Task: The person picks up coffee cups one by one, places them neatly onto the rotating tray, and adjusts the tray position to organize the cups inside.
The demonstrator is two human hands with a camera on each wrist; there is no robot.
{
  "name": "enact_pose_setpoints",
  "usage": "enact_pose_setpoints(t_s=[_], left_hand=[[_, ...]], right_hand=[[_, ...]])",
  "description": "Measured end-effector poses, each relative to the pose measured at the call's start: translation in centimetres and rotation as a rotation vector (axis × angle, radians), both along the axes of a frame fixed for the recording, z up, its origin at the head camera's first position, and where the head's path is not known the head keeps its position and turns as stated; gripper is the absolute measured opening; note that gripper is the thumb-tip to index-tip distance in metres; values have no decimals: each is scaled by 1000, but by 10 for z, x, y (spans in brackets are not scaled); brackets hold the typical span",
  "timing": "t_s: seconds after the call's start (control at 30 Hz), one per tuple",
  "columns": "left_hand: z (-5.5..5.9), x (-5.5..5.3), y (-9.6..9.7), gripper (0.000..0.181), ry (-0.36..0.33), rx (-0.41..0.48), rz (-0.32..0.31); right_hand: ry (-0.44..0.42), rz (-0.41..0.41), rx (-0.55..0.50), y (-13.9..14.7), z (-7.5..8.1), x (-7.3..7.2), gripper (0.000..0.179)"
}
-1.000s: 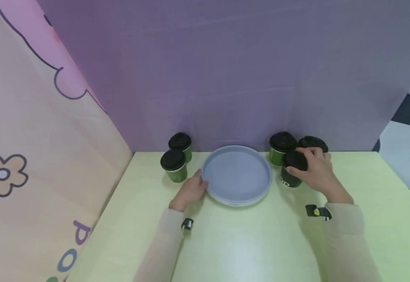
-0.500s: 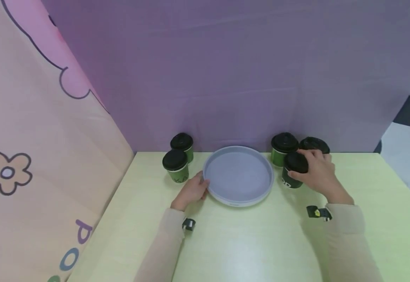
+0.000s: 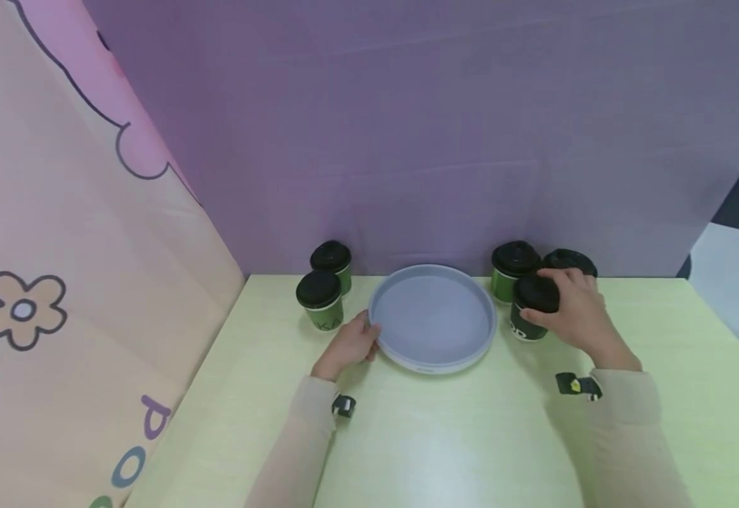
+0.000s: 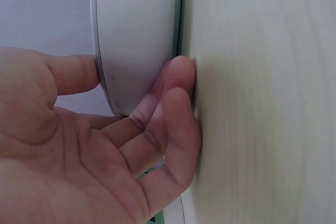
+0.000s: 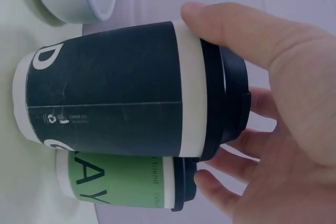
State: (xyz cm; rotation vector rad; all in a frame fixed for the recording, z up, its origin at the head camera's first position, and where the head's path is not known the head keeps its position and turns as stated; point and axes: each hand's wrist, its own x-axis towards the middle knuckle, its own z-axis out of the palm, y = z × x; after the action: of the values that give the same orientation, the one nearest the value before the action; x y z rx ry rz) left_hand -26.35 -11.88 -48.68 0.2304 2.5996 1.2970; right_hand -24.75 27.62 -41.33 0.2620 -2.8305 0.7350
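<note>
We record no shift near the surface's (image 3: pixel 433 451) far edge: left hand (image 3: pixel 346 346) clamped on the tray (image 3: pixel 433 319), right hand (image 3: pixel 579 314) on the dark cup (image 5: pixel 113 90) (lidded); handling, we judge, remains at gripping.

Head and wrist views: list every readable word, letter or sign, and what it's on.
"D": dark paper cup; second letter incomplete.
Recycling sign: same cup; nearby print too small.
"AY", "friend": adjacent green paper cup; following word blurred.
"KA": front-left green cup, head view.
"o", then "d" or "p": left backdrop; lower letter cut off.
Mark on round tray: unreadable.
</note>
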Motion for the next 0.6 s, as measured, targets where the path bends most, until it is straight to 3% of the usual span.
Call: enact_pose_setpoints(t_s=[0.33, 0.6], left_hand=[[-1, 1, 1, 51, -4, 13, 8], [-2, 0, 1, 48, -13, 26, 24]], right_hand=[[-3, -1, -59, 0, 14, 6, 80], [54, -5, -108, -4, 19, 10, 78]])
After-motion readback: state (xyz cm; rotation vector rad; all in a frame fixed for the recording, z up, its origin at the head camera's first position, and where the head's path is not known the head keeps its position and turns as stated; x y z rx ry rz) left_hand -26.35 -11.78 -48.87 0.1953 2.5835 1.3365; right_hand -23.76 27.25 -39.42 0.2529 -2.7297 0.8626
